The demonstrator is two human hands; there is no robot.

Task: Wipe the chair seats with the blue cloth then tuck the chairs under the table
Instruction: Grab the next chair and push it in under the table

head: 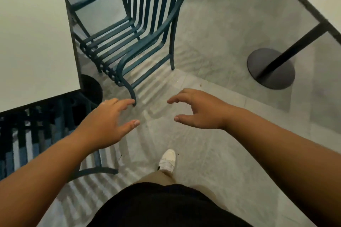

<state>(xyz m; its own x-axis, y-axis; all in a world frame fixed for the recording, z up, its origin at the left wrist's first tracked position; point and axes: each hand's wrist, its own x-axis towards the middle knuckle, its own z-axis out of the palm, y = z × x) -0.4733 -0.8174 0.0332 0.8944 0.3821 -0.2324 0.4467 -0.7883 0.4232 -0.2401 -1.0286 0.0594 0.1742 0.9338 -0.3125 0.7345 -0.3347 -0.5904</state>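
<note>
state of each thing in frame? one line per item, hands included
left hand: open, fingers spread, holds nothing
right hand: open, fingers loosely curved, holds nothing
teal slatted chair: upright, seat partly under the white table, not fully tucked
second slatted chair: mostly under the white table's near edge
white table: top bare where visible
round pedestal base: standing on the floor
blue cloth: not in view

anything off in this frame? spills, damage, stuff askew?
Nothing damaged or tipped. A small glistening patch on the floor beside the green slatted chair may be water; too small to tell. Both the left hand and right hand are empty: no blue cloth in view.
</note>
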